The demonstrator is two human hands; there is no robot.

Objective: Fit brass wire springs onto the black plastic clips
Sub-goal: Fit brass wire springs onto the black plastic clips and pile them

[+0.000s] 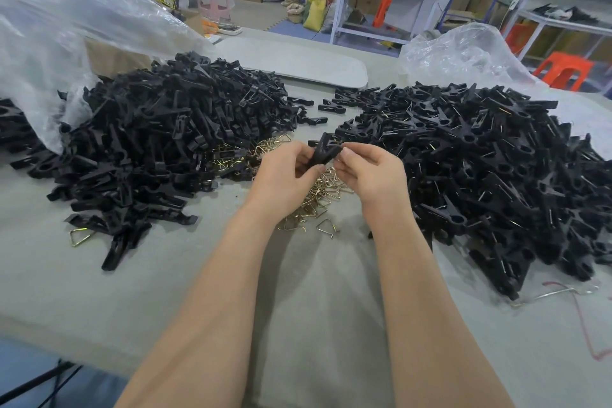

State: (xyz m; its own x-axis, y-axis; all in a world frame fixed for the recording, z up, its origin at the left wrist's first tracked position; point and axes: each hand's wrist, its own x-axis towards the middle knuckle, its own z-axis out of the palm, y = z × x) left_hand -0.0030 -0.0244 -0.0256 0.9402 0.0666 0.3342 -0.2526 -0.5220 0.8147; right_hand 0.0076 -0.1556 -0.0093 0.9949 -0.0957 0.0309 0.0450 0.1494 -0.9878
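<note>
A black plastic clip is held up over the table's middle, between both hands. My left hand grips its lower end with curled fingers. My right hand pinches its upper end from the right. Whether a spring sits on this clip is hidden by my fingers. Under the hands lies a scatter of brass wire springs. A big heap of black clip parts fills the left. On the right, another heap of clips shows wire glinting in many pieces.
Clear plastic bags lie at the far left and far right. A grey oval board lies behind the heaps. One stray spring sits by the left heap's front. A thin red wire trails at the right edge of the grey table.
</note>
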